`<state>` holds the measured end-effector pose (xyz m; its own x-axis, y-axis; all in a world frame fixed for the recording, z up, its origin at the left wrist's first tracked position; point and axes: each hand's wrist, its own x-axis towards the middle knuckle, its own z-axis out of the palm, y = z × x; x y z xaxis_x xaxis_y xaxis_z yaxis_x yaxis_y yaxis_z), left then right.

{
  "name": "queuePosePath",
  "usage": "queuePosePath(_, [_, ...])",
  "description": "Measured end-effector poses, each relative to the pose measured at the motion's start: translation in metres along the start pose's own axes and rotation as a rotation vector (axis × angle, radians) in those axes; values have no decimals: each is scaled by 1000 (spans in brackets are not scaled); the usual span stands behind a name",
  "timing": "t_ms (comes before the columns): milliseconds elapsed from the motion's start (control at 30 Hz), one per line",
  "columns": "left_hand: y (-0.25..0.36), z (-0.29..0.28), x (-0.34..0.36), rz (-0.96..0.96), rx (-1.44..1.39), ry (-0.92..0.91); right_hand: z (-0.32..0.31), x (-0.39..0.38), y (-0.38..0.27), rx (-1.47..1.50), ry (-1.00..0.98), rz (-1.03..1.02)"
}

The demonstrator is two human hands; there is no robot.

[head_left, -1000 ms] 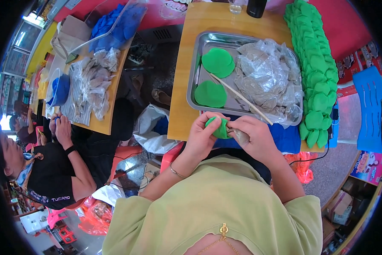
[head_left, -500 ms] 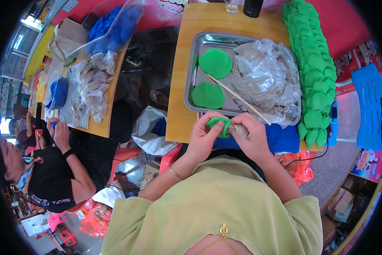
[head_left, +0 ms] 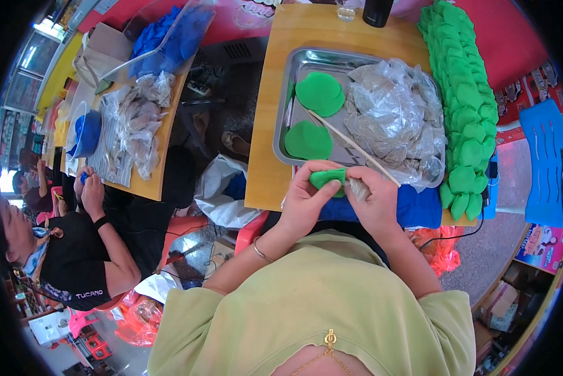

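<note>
Both my hands meet at the near edge of the metal tray (head_left: 282, 103). My left hand (head_left: 307, 199) pinches a folded green fabric piece (head_left: 325, 178) between thumb and fingers. Beside it, my right hand (head_left: 376, 197) is closed on a small crumpled clear plastic bag (head_left: 359, 188), whose contents I cannot make out. In the tray lie two stacks of round green fabric pieces, a far stack (head_left: 319, 92) and a near stack (head_left: 308, 141). A thin wooden stick (head_left: 351, 145) slants across the tray toward my right hand. A heap of clear plastic bags (head_left: 388, 106) with greyish contents fills the tray's right side.
A long row of layered green petal-like pieces (head_left: 462, 119) runs along the table's (head_left: 265, 135) right side. At the far edge stand a black tumbler (head_left: 376, 11) and a glass (head_left: 346, 9). Blue cloth (head_left: 419, 205) hangs in front. At left, another person (head_left: 74, 257) handles something blue.
The green piece has turned in my left hand and now shows folded, edge toward me. My fingers have shifted slightly around it. The right hand keeps its grip on the plastic bag.
</note>
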<state>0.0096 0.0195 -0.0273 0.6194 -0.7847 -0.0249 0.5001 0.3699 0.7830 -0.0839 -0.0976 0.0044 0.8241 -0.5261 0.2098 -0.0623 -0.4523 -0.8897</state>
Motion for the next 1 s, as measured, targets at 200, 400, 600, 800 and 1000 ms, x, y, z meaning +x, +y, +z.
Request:
queuePosePath(200, [11,11,-2,-52,131,-15,-3,6,0,141,70,187])
queuePosePath(400, [3,-6,-2,-73,132,-32,-15,7,-8,112,-118,250])
queuePosePath(600, [2,-5,-4,-184,-26,60,-18,6,-13,201,-232,283])
queuePosePath(800, [4,-12,-4,-164,22,2,-29,13,-16,92,-307,2])
queuePosePath(1000, [6,-8,-4,-138,67,6,-23,10,-16,75,-176,110])
